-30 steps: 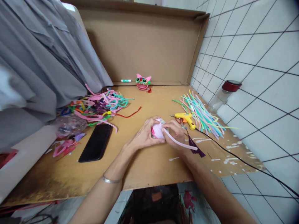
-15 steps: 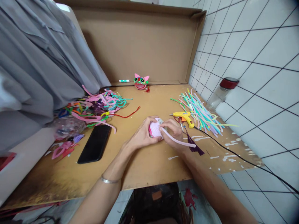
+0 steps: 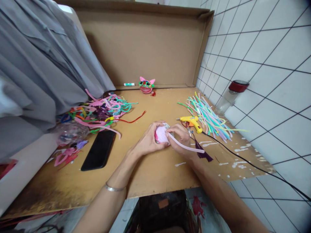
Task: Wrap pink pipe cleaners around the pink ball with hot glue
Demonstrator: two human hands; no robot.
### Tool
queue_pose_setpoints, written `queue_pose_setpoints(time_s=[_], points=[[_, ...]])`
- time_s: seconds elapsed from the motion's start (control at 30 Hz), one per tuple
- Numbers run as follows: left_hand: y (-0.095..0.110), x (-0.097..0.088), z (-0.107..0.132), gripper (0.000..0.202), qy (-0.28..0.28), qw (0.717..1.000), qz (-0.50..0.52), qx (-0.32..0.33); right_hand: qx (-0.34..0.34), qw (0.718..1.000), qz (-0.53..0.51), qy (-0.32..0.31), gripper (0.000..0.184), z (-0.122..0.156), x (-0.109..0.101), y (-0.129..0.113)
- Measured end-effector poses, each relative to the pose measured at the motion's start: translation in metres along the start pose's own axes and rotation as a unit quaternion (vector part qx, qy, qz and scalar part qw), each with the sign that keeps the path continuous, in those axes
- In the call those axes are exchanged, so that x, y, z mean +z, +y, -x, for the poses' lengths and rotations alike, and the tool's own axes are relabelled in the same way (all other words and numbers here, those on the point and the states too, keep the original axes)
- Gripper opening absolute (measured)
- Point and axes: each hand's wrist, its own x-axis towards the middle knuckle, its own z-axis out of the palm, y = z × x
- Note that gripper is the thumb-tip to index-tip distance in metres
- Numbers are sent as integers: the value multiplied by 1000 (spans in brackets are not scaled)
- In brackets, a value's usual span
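Wooden tabletop (image 3: 157, 174) before a cardboard panel (image 3: 143, 48). At centre, a lilac-wrapped craft piece (image 3: 160, 134) is clasped in the curved left hand (image 3: 150, 136); the right hand (image 3: 182, 134) pinches a lilac pipe cleaner (image 3: 187, 148) against it. Right: yellow glue gun (image 3: 191, 122), pipe-cleaner bundle (image 3: 211, 118). Left: black smartphone (image 3: 98, 150). Far: pink-eared figure (image 3: 146, 85).

Wooden tabletop (image 3: 157, 103): spans the foreground; carries dark staining at the front left and white spatter at the right. Cardboard panel (image 3: 145, 48): stands along the rear edge; has folded rims at top and right. Wall tiles (image 3: 262, 55): cover the right-hand wall (image 3: 243, 42); white, with dark grout lines. Grey cloth (image 3: 48, 64): drapes in long folds at the left over a white structure (image 3: 29, 165). Floor tiles (image 3: 121, 207): show below the front edge; pale. Light: falls softly; leaves a shadow (image 3: 91, 48) on the panel's left side.
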Motion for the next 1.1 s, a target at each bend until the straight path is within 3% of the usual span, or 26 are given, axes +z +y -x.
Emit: queue_pose_setpoints(time_s=[0.5, 0.73, 1.1], points=[[-5, -1, -1, 64, -8, 998, -33, 57, 4, 1000, -16, 2, 8, 2, 0, 3], [-12, -1, -1, 92, -12, 999, -7, 51, 23, 1000, -3, 1, 7, 2, 0, 3], [-15, -4, -2, 99, -29, 997, -3, 68, 9, 1000, 8, -2, 6, 2, 0, 3]])
